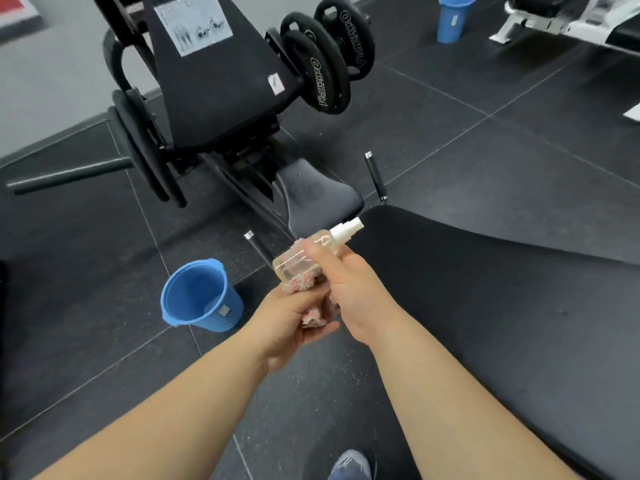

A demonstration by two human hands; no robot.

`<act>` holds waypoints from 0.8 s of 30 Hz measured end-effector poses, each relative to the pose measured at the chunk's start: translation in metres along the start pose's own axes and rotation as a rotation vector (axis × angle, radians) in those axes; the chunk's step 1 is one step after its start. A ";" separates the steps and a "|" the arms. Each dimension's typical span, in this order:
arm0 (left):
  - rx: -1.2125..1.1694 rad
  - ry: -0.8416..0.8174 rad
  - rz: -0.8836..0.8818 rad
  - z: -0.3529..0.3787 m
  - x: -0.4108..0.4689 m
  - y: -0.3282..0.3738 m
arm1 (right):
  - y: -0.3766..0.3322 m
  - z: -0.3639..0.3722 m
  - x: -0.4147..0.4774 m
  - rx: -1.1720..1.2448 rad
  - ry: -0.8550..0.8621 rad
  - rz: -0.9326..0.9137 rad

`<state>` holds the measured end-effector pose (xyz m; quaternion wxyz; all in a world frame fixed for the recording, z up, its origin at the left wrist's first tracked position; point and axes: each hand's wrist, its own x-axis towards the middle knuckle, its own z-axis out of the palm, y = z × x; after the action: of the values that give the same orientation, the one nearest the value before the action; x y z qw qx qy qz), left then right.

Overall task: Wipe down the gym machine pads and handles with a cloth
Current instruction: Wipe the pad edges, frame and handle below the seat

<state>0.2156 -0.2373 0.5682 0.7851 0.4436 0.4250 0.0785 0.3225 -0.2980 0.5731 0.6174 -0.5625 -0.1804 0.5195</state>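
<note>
My right hand (349, 289) grips a clear spray bottle (311, 252) with a white nozzle that points up and to the right. Just below it, my left hand (294, 320) holds a bunched pink and white cloth (313, 315). Both hands hover over the floor beside the black back pad (502, 306) of the gym machine. The small black seat pad (318, 199) lies just beyond the bottle. Two black handles with chrome ends flank the seat, one on the left (258, 245) and one on the right (375, 176).
A blue bucket (201, 296) stands on the rubber floor left of my hands. The machine's footplate (214, 71) and black weight plates (329, 57) rise behind the seat. Another blue bucket (452, 19) and a white-framed machine (571, 19) are at the far right. My shoe (351, 465) shows at the bottom.
</note>
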 end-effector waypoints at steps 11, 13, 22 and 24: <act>0.158 0.073 0.024 0.073 -0.165 -0.015 | -0.054 -0.021 -0.202 0.256 0.202 -0.052; 0.201 0.038 0.039 0.098 -0.189 -0.009 | -0.070 -0.037 -0.235 0.194 0.154 -0.036; 0.327 0.076 0.195 0.271 -0.219 -0.015 | -0.151 -0.177 -0.326 0.031 -0.116 -0.068; 0.322 0.087 0.210 0.328 -0.209 -0.026 | -0.169 -0.233 -0.340 0.008 -0.149 -0.054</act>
<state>0.3200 -0.5635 0.7534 0.6725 0.6016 0.4168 0.1103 0.4506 -0.6746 0.7747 0.6183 -0.5147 -0.2389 0.5438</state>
